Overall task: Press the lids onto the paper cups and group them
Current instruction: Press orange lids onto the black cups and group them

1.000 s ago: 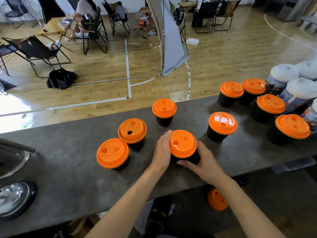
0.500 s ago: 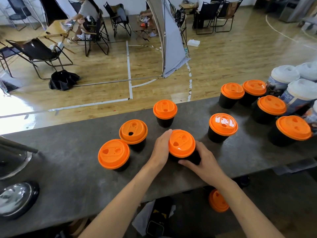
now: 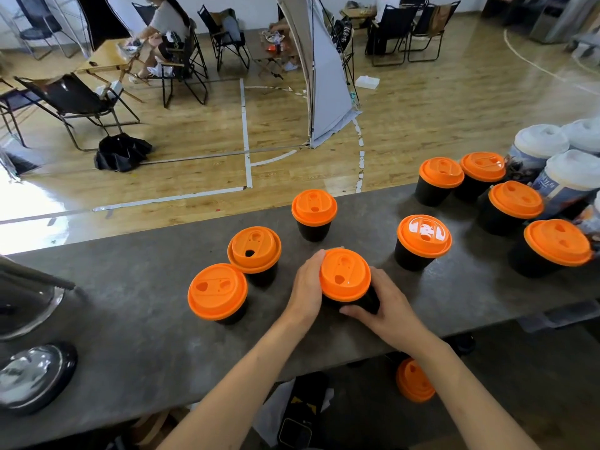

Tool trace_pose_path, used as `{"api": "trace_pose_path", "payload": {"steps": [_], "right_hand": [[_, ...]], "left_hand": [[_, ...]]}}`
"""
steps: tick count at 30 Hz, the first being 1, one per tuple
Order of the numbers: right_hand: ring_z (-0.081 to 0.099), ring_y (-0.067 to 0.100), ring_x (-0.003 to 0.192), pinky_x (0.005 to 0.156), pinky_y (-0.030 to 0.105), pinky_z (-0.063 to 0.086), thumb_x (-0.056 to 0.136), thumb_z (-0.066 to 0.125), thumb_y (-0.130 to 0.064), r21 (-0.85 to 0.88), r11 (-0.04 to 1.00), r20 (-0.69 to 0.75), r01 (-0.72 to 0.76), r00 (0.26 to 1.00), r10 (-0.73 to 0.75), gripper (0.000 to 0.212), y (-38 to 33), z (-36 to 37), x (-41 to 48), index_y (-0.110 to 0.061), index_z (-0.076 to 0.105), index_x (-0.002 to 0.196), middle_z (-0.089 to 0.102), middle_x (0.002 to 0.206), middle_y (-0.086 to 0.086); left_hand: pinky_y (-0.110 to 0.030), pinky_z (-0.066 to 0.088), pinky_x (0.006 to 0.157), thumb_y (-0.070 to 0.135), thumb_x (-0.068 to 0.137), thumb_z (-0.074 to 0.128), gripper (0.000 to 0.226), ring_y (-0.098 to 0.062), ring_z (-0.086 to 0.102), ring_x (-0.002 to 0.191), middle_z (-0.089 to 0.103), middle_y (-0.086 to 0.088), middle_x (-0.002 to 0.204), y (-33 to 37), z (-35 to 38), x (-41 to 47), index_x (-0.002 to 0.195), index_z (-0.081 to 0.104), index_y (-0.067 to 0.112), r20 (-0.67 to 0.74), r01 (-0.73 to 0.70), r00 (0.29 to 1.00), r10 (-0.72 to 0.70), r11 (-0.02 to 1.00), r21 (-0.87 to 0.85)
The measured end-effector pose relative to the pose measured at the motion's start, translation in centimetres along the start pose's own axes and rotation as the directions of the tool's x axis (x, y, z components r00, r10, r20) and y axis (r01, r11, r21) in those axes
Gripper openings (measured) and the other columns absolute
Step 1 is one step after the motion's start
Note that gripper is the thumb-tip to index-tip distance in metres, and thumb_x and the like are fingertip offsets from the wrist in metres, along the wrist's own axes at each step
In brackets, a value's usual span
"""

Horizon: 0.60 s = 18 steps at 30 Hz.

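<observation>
Gripping a black paper cup (image 3: 360, 302) from both sides, the two hands meet at the near middle of the grey counter (image 3: 136, 323); the left hand (image 3: 306, 287) is wrapped around the cup's left wall with its fingertips curled over the far rim of the orange lid (image 3: 344, 275), and the right hand (image 3: 388, 311) clasps the cup's near right wall, thumb lying along the base below the lid; the lid sits on the cup tilted slightly toward the camera.

To the left stand two more lidded cups, the nearer one (image 3: 217, 292) just beside the farther one (image 3: 254, 250), whose lid sits askew; a single lidded cup (image 3: 314, 209) stands beyond the hands near the far edge; another cup (image 3: 423, 240), its lid glaring with reflected light, stands to the right, apart from the held one; farther right four lidded cups (image 3: 516, 200) are bunched close together, next to taller white-lidded cups (image 3: 566, 175) at the right edge.

A loose orange lid (image 3: 414, 381) lies on the floor below the near edge of the counter, beneath the right forearm; shiny dark round objects (image 3: 34, 375) sit at the counter's near left end; I cannot tell what they are.
</observation>
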State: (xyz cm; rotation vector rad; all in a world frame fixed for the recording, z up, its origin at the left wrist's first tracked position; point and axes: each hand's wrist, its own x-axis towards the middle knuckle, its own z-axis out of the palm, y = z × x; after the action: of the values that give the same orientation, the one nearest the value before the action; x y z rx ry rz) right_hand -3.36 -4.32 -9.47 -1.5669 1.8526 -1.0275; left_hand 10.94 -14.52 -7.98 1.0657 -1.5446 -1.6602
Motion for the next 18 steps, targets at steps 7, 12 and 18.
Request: {"api": "trace_pose_path", "payload": {"steps": [7, 12, 18], "right_hand": [[0.046, -0.013, 0.125, 0.103, 0.014, 0.035, 0.06, 0.072, -0.089, -0.003, 1.0, -0.022, -0.014, 1.0, 0.013, 0.082, -0.2, 0.2, -0.1, -0.061, 0.037, 0.129, 0.047, 0.131, -0.034], [0.048, -0.013, 0.124, 0.104, 0.02, 0.042, 0.065, 0.069, -0.088, 0.013, 1.0, -0.031, -0.015, 0.999, 0.016, 0.076, -0.1, 0.0, -0.3, -0.063, 0.038, 0.129, 0.049, 0.129, -0.033], [0.048, -0.013, 0.123, 0.099, 0.013, 0.037, 0.065, 0.07, -0.088, 0.004, 1.0, -0.038, -0.014, 0.999, 0.014, 0.073, -0.5, 0.1, -0.3, -0.068, 0.038, 0.127, 0.048, 0.125, -0.045]], "left_hand": [[-0.031, 0.046, 0.102, 0.047, 0.104, 0.029, 0.044, -0.008, 0.063, 0.112, 0.071, 0.002, 0.113, -0.9, 1.6, -1.6, 0.109, 0.069, 0.031, -0.199, -0.084, 0.976, 0.086, 0.996, 0.022], [-0.043, 0.042, 0.112, 0.053, 0.098, 0.029, 0.057, -0.016, 0.061, 0.122, 0.072, 0.0, 0.121, -1.0, 1.6, -1.0, 0.118, 0.073, 0.022, -0.129, -0.049, 0.99, 0.049, 0.999, 0.004], [-0.034, 0.044, 0.109, 0.049, 0.101, 0.028, 0.052, -0.01, 0.061, 0.122, 0.071, 0.002, 0.123, -0.6, 0.5, -0.4, 0.119, 0.072, 0.026, -0.013, -0.071, 0.997, 0.072, 0.997, 0.032]]}}
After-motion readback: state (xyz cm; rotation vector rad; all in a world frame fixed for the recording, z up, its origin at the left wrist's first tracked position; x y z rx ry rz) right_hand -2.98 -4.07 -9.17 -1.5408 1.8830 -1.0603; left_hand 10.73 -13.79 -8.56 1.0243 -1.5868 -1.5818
